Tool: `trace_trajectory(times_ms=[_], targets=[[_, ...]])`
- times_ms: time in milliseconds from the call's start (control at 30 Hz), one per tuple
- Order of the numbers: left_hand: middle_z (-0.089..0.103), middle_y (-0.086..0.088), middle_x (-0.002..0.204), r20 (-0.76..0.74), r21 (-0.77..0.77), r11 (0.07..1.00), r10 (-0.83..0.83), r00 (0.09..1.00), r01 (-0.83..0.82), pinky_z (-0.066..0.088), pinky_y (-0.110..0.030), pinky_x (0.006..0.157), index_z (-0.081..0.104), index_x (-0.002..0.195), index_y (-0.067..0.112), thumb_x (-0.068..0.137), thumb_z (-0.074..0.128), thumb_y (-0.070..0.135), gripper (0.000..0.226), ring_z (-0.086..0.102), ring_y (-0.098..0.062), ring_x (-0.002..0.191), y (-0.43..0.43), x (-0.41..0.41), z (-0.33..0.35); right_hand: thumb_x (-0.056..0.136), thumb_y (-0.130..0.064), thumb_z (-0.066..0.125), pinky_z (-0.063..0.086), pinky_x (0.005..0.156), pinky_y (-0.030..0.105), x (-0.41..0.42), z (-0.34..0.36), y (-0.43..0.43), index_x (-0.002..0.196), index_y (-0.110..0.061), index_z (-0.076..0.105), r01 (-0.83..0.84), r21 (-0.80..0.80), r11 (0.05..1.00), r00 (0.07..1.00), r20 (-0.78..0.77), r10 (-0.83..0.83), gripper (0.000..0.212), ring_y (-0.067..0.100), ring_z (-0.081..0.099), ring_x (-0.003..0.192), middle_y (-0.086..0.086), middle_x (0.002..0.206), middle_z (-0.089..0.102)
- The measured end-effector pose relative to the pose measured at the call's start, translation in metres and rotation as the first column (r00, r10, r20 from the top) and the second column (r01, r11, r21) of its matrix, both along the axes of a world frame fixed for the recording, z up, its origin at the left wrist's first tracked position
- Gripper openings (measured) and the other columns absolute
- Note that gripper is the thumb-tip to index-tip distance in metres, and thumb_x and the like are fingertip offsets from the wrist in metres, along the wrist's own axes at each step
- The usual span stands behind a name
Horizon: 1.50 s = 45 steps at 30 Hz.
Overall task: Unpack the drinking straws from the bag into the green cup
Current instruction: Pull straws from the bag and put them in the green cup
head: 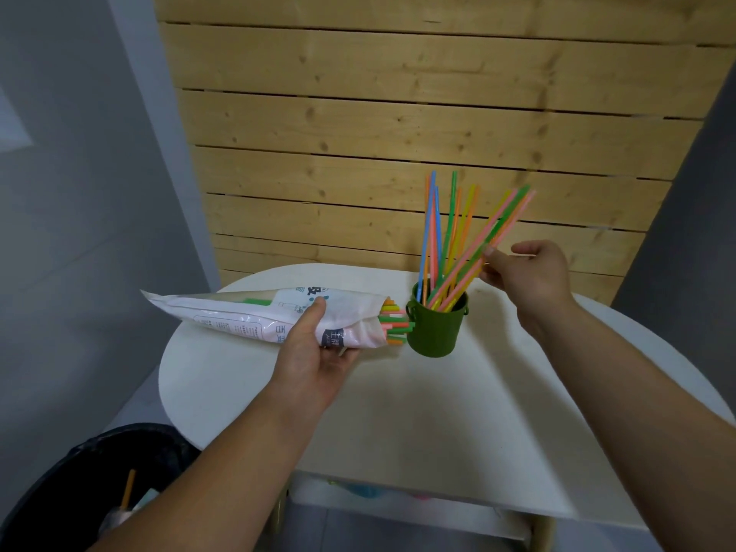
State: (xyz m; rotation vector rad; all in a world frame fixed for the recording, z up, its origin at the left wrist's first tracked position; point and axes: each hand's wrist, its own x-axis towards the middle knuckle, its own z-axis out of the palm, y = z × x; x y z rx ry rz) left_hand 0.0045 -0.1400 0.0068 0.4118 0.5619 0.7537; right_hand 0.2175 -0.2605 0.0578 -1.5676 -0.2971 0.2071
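A wall of pale wooden slats [398, 93] rises behind the white bench [438, 412]. Down at the left sits a black bin [79, 472]. The bag [247, 316] is held lengthwise, left to right, just above the bench. Its open mouth points right at the green cup [436, 332], with straw ends [394, 322] poking out almost against the cup's side. The left hand [314, 352] grips the bag from beneath, thumb on top. Straws [450, 233] stand in the cup, tips up; the right hand [525, 272] pinches a few that lean rightward.
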Motion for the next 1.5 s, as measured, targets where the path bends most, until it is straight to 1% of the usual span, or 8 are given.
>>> trace_trajectory(times_ms=[300, 533, 733, 933, 1133, 1267, 1400, 1500], targets=[[0.08, -0.01, 0.087, 0.059, -0.029, 1.0, 0.013, 0.998, -0.011, 0.054, -0.055, 0.098, 0.063, 0.107, 0.016, 0.097, 0.065, 0.011, 0.011, 0.074, -0.029, 0.1, -0.007, 0.003, 0.006, 0.089, -0.012, 0.069, 0.059, 0.075, 0.042, -0.022, -0.007, -0.027, 0.089, -0.012, 0.046, -0.017, -0.147, 0.989, 1.0, 0.004, 0.018, 0.023, 0.027, 0.063, 0.075, 0.01, 0.084, 0.054], [0.078, -0.014, 0.106, 0.099, -0.019, 1.0, -0.01, 0.995, 0.012, 0.055, -0.056, 0.097, 0.063, 0.118, 0.013, 0.097, 0.064, 0.011, 0.021, 0.074, -0.031, 0.104, -0.017, 0.003, 0.011, 0.087, -0.019, 0.073, 0.057, 0.059, 0.029, -0.075, -0.004, -0.032, 0.097, -0.004, 0.072, -0.495, -0.204, 0.845, 0.866, -0.033, 0.499, 0.018, 0.019, 0.064, 0.066, 0.014, 0.08, 0.067], [0.079, -0.013, 0.098, 0.08, -0.012, 1.0, -0.024, 0.997, 0.025, 0.059, -0.052, 0.085, 0.064, 0.116, 0.011, 0.096, 0.065, 0.012, 0.02, 0.076, -0.028, 0.095, -0.018, 0.003, 0.012, 0.082, -0.001, 0.076, 0.061, 0.061, 0.029, -0.093, -0.011, -0.025, 0.097, 0.005, 0.068, -0.502, -0.142, 0.853, 0.864, -0.04, 0.501, 0.018, 0.022, 0.063, 0.061, 0.017, 0.069, 0.066], [0.078, -0.016, 0.109, 0.086, -0.027, 1.0, 0.001, 0.996, 0.001, 0.054, -0.057, 0.098, 0.061, 0.126, 0.01, 0.095, 0.067, 0.013, 0.031, 0.073, -0.033, 0.106, -0.011, 0.001, 0.01, 0.085, 0.002, 0.072, 0.06, 0.061, 0.028, -0.085, -0.008, -0.026, 0.086, -0.002, 0.068, -0.465, -0.087, 0.881, 0.885, -0.014, 0.466, 0.006, 0.024, 0.066, 0.062, 0.006, 0.059, 0.069], [0.078, -0.016, 0.105, 0.105, -0.071, 0.997, 0.029, 0.994, -0.022, 0.052, -0.059, 0.1, 0.062, 0.113, 0.014, 0.095, 0.068, 0.01, 0.019, 0.073, -0.033, 0.106, -0.005, -0.001, 0.011, 0.086, 0.003, 0.069, 0.057, 0.058, 0.027, -0.074, -0.008, -0.032, 0.09, 0.0, 0.068, -0.479, -0.056, 0.876, 0.877, -0.005, 0.48, 0.005, 0.018, 0.067, 0.059, 0.005, 0.061, 0.068], [0.08, -0.015, 0.097, 0.104, -0.072, 0.997, 0.014, 0.994, -0.007, 0.052, -0.058, 0.101, 0.063, 0.11, 0.013, 0.096, 0.067, 0.011, 0.015, 0.073, -0.032, 0.104, -0.006, 0.0, 0.011, 0.087, 0.002, 0.069, 0.057, 0.055, 0.029, -0.072, -0.011, -0.033, 0.09, -0.002, 0.064, -0.473, -0.069, 0.878, 0.879, 0.029, 0.476, 0.007, 0.022, 0.065, 0.06, 0.003, 0.06, 0.065], [0.08, -0.013, 0.094, 0.093, -0.049, 0.999, 0.006, 0.996, -0.002, 0.054, -0.056, 0.099, 0.063, 0.112, 0.014, 0.096, 0.066, 0.011, 0.016, 0.075, -0.029, 0.1, -0.007, 0.001, 0.01, 0.08, -0.012, 0.079, 0.053, 0.057, 0.031, -0.076, -0.008, -0.032, 0.106, -0.017, 0.058, -0.471, -0.142, 0.871, 0.874, 0.06, 0.483, 0.034, 0.016, 0.062, 0.061, -0.001, 0.068, 0.063], [0.08, -0.013, 0.095, 0.091, -0.041, 0.999, 0.004, 0.996, 0.0, 0.057, -0.055, 0.093, 0.062, 0.116, 0.015, 0.096, 0.066, 0.011, 0.021, 0.076, -0.029, 0.095, -0.008, 0.001, 0.009, 0.081, -0.021, 0.079, 0.046, 0.055, 0.03, -0.076, -0.011, -0.03, 0.1, -0.023, 0.07, -0.464, -0.217, 0.859, 0.857, 0.138, 0.497, 0.022, 0.014, 0.053, 0.057, -0.009, 0.056, 0.055]])
